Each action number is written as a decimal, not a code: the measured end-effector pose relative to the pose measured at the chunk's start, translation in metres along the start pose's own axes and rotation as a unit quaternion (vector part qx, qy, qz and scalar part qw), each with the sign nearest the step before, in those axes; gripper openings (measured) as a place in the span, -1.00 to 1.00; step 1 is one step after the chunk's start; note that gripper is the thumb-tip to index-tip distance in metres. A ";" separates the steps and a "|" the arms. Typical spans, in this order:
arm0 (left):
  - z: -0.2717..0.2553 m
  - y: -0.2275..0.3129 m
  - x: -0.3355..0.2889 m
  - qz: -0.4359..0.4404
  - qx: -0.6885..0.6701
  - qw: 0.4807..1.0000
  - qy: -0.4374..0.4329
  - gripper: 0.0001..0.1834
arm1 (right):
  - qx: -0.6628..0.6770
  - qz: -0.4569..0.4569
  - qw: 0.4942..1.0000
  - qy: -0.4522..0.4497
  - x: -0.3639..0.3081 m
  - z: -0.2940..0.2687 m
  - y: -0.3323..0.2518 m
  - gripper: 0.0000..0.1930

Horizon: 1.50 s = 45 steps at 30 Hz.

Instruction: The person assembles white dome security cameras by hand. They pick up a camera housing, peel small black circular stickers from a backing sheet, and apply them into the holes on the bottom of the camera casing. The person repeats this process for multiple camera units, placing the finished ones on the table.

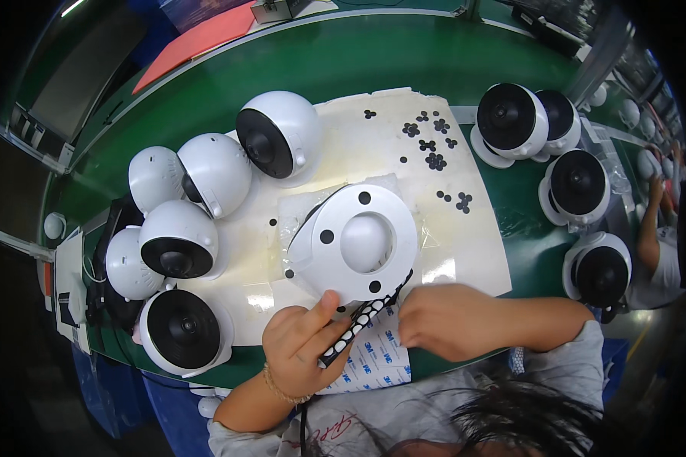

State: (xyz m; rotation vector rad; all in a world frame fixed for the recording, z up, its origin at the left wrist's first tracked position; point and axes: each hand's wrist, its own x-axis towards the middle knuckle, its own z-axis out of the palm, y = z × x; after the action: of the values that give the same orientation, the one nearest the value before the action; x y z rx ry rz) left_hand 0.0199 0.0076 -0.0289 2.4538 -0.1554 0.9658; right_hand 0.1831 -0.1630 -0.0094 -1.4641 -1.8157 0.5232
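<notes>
At a green workbench (pixel 343 68), your left hand (pixel 306 346) closes its fingers around a black strip (pixel 362 320) dotted with white circles, thumb up against the rim of an upturned white dome camera (pixel 356 242). That camera lies base-up at the middle of a white sheet (pixel 465 251), showing 4 black pads on its round underside. Your right hand (pixel 450 320) rests curled just beside the strip's upper end, its fingertips hidden, so its grip cannot be told. Loose black pads (pixel 434 161) scatter across the sheet's far corner. More dome cameras crowd the left (pixel 177 240) and right (pixel 511 120).
</notes>
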 end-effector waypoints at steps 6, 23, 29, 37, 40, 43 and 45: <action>0.000 0.000 -0.001 -0.003 0.011 1.000 -0.006 -0.69 | -0.054 0.083 0.971 0.215 0.021 -0.034 0.005 -0.91; -0.002 0.001 -0.001 -0.003 0.001 1.000 -0.020 -0.67 | 0.062 0.104 0.976 0.180 0.022 -0.033 0.015 -0.94; -0.002 0.002 -0.001 -0.002 0.009 1.000 -0.021 -0.68 | -0.056 0.085 0.977 0.188 0.019 -0.033 0.014 -0.90; -0.001 0.003 -0.002 -0.007 0.011 1.000 -0.017 -0.69 | 0.360 0.198 0.876 0.252 0.013 -0.018 0.032 -0.78; -0.001 0.002 -0.002 -0.010 0.002 1.000 -0.012 -0.69 | 0.523 0.242 0.800 0.166 0.015 -0.022 0.029 -0.73; -0.001 0.002 -0.002 -0.008 -0.008 1.000 -0.013 -0.68 | 0.514 0.258 0.805 0.147 0.022 -0.020 0.026 -0.70; -0.002 0.001 -0.003 -0.003 -0.025 1.000 -0.017 -0.68 | 0.488 0.247 0.821 0.164 0.026 -0.022 0.025 -0.71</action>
State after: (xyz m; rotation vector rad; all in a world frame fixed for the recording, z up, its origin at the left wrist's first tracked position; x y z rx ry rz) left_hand 0.0162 0.0076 -0.0293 2.4252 -0.1819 0.9079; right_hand 0.2139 -0.1340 -0.0050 -1.1312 -0.6379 1.1588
